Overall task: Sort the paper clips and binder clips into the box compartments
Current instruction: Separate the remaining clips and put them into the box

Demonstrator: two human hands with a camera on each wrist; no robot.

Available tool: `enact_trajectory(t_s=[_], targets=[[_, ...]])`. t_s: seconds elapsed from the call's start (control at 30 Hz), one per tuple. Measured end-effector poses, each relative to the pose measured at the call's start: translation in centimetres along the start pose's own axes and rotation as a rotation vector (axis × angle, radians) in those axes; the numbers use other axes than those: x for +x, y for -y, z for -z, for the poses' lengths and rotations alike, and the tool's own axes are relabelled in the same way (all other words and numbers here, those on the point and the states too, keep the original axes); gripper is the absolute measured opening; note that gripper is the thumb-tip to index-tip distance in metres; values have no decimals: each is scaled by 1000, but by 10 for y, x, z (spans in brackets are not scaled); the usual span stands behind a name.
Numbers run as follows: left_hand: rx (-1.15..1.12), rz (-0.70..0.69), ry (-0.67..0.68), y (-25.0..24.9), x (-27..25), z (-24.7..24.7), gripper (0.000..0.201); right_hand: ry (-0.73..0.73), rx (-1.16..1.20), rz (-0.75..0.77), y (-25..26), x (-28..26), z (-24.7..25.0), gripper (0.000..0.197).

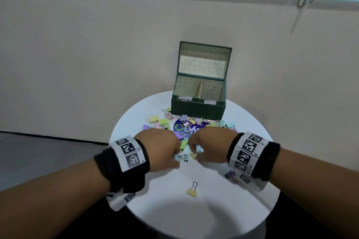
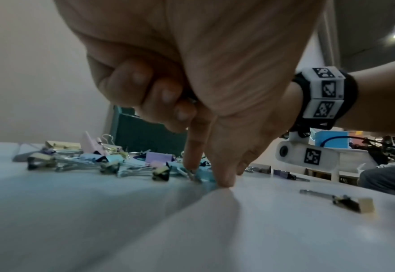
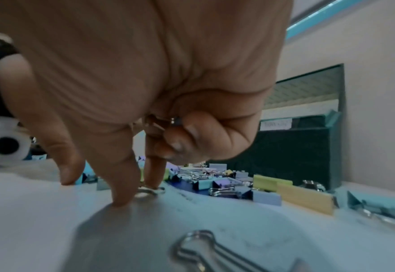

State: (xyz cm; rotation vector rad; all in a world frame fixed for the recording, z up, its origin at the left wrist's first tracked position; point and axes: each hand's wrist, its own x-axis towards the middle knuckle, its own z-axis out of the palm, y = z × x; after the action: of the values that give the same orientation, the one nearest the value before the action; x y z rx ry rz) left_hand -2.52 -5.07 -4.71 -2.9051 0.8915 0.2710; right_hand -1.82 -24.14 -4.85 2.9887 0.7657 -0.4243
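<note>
A green box point(image 1: 198, 106) with its lid up and two compartments stands at the back of the round white table point(image 1: 223, 209). Pastel binder clips point(image 1: 165, 121) lie heaped in front of it. My left hand point(image 1: 175, 158) pinches a light blue binder clip point(image 2: 204, 175) on the table between thumb and forefinger; its other fingers point(image 2: 163, 95) are curled over something small and metallic. My right hand point(image 1: 195, 154) has fingertips down around the wire handle point(image 3: 148, 190) of a yellow binder clip point(image 1: 193, 155), while its curled fingers point(image 3: 191, 132) hold a metal clip point(image 3: 168, 121) in the palm.
One yellow binder clip point(image 1: 192, 191) lies alone nearer me on the table. A purple clip point(image 1: 229, 174) sits under my right wrist. A beige wall rises right behind the box. The table edge curves close on both sides.
</note>
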Motion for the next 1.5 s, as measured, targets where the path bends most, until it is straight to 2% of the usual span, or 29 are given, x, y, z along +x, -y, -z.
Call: enact_trajectory(t_s=[0.17,0.3,0.43,0.6,0.7,0.73,0.77,0.83,0.87,0.9,0.97,1.03,1.1,1.13,1.23,1.27,1.33,1.4,1.5], targets=[[43,-83,-99,9,4,-5,27,-45,175,-10,-17,-1,16,10],[-198,-30,-116,32,12,10,21,-194,357,-97,-42,12,51,14],[-422,97,-233,60,43,47,15,-411,489,-218,-66,51,81,22],[-489,220,-282,79,99,80,32,-407,416,-298,-72,91,101,19],[-480,247,-262,75,121,88,32,-383,371,-306,-76,102,101,21],[-527,255,-258,72,126,89,30,-383,379,-305,-78,104,101,26],[-650,279,-258,70,132,89,34,-389,405,-304,-80,104,101,37],[-1112,317,-230,61,137,92,42,-408,460,-299,-81,101,101,55],[-1328,334,-219,56,138,94,38,-424,465,-294,-82,98,101,58],[-1444,347,-223,52,137,97,32,-445,459,-288,-82,93,101,59],[-1523,363,-224,46,135,101,25,-528,460,-257,-82,79,98,49],[-1441,342,-207,45,131,103,36,-615,469,-202,-81,58,89,27],[-1066,265,-177,45,122,100,40,-592,438,-147,-82,34,75,6],[-847,224,-226,49,115,97,36,-533,408,-135,-86,20,68,4],[-499,160,-395,69,92,75,26,-286,290,-261,-112,-11,42,6],[-328,187,-383,75,85,66,25,-210,253,-348,-123,-16,34,5],[-72,265,-249,86,77,45,30,-111,224,-480,-138,-19,17,6],[-32,310,-162,94,75,30,36,-79,248,-517,-140,-15,3,14],[-32,258,-106,96,75,19,42,-96,275,-536,-135,-9,-6,35]])
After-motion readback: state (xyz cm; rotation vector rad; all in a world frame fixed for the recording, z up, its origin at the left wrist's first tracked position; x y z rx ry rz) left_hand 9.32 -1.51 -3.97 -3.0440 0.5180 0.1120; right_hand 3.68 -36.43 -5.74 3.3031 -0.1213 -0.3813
